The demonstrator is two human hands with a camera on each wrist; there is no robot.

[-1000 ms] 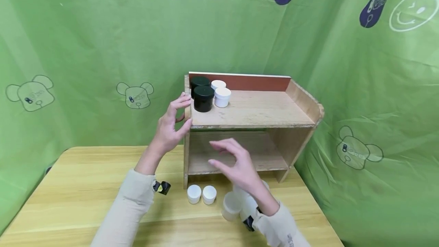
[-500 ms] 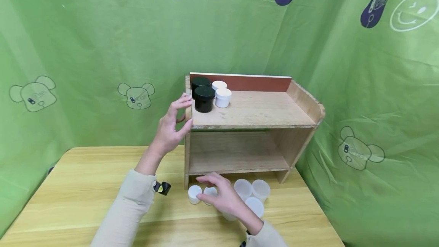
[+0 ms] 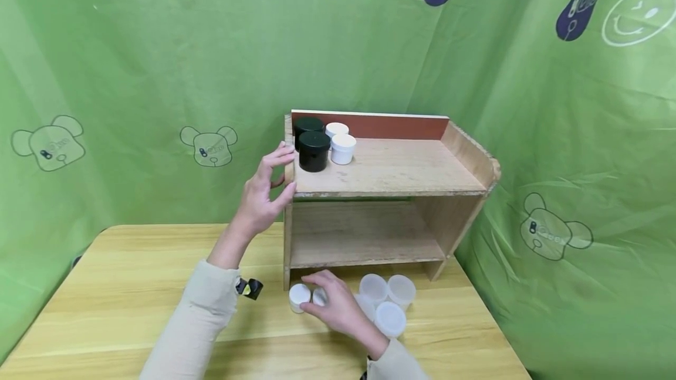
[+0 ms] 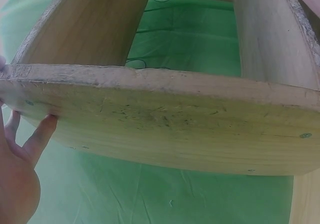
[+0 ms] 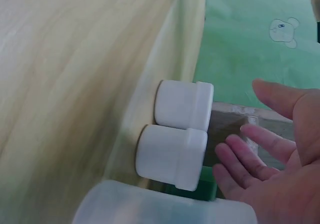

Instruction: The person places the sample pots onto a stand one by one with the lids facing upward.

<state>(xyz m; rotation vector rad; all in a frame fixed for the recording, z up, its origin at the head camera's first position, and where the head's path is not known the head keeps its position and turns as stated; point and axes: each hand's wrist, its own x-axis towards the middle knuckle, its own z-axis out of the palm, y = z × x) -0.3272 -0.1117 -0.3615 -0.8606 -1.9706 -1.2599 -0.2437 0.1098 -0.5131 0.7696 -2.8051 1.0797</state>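
My left hand rests against the left side panel of a two-tier wooden shelf, its fingers spread at the panel's edge. In the left wrist view, fingertips touch the panel's outer face. My right hand hovers over two small white lidded jars on the table in front of the shelf. Thumb and fingers stand apart, partly hiding the right-hand jar. In the right wrist view, that open hand is clear of both upright white jars.
Several translucent lidded tubs stand right of my right hand on the wooden table. On the shelf's top tier, at the left, are two black jars and two white jars. A green curtain hangs behind.
My right hand has moved down and left from in front of the lower tier to above the small white jars. My left hand stays on the side panel.
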